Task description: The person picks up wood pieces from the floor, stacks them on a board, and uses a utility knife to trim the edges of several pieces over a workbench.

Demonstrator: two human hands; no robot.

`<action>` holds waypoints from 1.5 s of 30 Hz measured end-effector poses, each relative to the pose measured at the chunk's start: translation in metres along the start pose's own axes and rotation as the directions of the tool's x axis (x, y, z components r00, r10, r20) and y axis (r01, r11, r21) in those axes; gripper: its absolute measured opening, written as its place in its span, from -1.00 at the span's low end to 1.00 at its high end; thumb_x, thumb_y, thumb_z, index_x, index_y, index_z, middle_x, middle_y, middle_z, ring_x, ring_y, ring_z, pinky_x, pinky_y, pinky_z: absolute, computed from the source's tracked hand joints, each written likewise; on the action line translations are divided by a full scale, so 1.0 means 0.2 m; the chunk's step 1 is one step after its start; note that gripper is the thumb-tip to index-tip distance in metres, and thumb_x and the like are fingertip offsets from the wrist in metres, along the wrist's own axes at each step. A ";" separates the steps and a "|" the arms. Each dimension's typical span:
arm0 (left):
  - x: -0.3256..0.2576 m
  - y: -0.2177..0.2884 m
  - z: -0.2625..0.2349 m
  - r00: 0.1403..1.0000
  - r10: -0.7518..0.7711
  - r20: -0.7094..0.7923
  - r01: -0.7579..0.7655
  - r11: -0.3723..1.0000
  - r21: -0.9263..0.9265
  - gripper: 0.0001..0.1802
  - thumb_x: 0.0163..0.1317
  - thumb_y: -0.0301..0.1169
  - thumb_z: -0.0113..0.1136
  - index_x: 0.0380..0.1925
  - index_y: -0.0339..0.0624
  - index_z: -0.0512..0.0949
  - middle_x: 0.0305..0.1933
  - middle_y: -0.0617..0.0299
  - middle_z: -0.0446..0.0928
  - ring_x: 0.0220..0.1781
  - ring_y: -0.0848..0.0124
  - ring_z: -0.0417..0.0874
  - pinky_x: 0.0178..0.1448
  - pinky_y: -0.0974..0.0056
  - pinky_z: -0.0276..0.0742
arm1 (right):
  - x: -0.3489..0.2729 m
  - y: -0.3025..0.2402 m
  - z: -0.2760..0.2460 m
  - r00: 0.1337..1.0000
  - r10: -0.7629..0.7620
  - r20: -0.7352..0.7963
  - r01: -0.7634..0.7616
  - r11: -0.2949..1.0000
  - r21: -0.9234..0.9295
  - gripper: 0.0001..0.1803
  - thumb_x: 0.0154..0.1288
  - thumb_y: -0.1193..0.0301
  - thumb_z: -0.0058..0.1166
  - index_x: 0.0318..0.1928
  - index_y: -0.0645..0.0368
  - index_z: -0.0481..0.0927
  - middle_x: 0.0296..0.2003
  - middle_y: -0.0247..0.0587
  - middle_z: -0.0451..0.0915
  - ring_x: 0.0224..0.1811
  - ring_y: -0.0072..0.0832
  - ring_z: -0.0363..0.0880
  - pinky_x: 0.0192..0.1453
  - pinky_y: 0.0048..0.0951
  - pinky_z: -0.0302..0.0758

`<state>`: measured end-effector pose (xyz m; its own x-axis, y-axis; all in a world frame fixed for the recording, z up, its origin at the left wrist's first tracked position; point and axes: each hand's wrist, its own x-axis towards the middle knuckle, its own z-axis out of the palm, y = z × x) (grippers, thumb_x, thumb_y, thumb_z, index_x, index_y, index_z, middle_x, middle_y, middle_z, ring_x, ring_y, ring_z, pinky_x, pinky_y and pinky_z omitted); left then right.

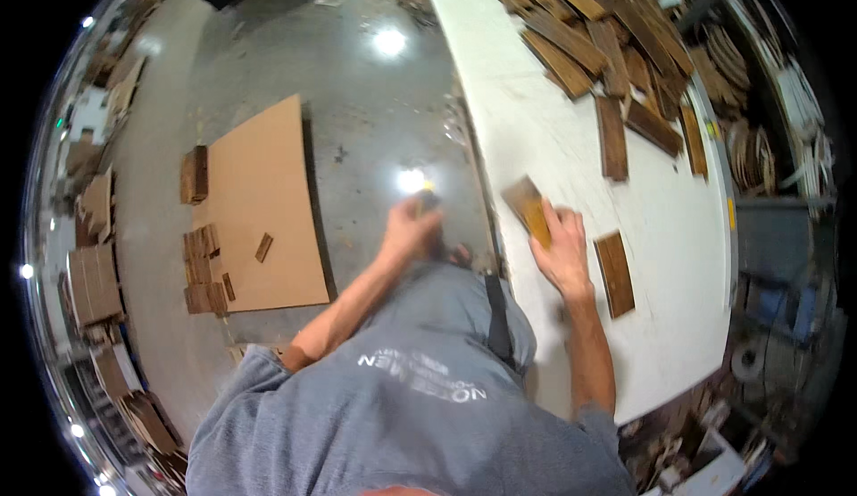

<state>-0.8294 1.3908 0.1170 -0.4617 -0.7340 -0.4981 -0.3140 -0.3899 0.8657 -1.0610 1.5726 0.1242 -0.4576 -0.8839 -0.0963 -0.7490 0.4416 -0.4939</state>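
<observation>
My right hand [562,250] grips a short brown wooden piece [528,206] near the left edge of the white worktable [553,130]. My left hand [409,231] is off the table, over the grey floor, closed around a small dark tool with a yellow part [426,198]; motion blur hides what the tool is. A single dark wooden plank [615,273] lies flat on the table just right of my right hand.
A heap of brown wooden planks [598,32] covers the table's far end. On the concrete floor to the left lies a big cardboard sheet [265,210] with small wood stacks [201,264] beside it. Cluttered shelves and scrap stand at the right.
</observation>
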 end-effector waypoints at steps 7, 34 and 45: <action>-0.13 0.34 0.01 0.746 0.524 0.412 -0.651 0.706 0.280 -0.66 0.09 -0.44 0.42 -0.11 -0.25 0.62 -0.27 0.17 0.58 -0.18 0.36 0.62 -0.04 0.24 0.53 | 0.05 -0.15 -0.22 0.724 -0.348 0.595 -0.305 0.613 0.729 -0.38 0.30 0.16 0.20 0.24 0.34 0.57 0.07 -0.11 0.65 0.08 -0.41 0.55 0.21 -0.36 0.45; -0.05 -0.08 -0.01 0.947 -0.189 0.260 0.228 0.965 -0.130 -0.72 0.40 -0.26 0.12 -0.17 -0.29 0.56 -0.34 0.21 0.59 -0.45 0.54 0.49 -0.41 0.42 0.37 | 0.36 -0.22 -0.02 0.991 -0.108 -0.083 0.110 0.994 0.013 -0.12 0.07 0.50 0.25 0.47 0.12 0.27 0.18 0.10 0.44 0.28 0.06 0.29 0.40 0.04 0.24; -0.10 0.07 -0.04 0.928 -0.074 0.366 0.220 0.900 -0.377 -0.61 0.47 -0.18 0.06 -0.40 -0.28 0.58 -0.44 0.22 0.51 -0.45 0.51 0.52 -0.48 0.38 0.41 | 0.36 -0.20 0.27 0.975 -0.207 -0.085 0.207 0.978 -0.007 -0.19 0.02 0.36 0.38 0.36 0.13 0.47 0.14 -0.02 0.45 0.23 -0.08 0.30 0.34 -0.01 0.22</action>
<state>-0.8172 1.3951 0.1392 -0.7085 -0.4486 -0.5447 -0.0720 -0.7220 0.6882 -1.0384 1.4828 0.0901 -0.3314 -0.9400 0.0816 -0.8310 0.2499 -0.4970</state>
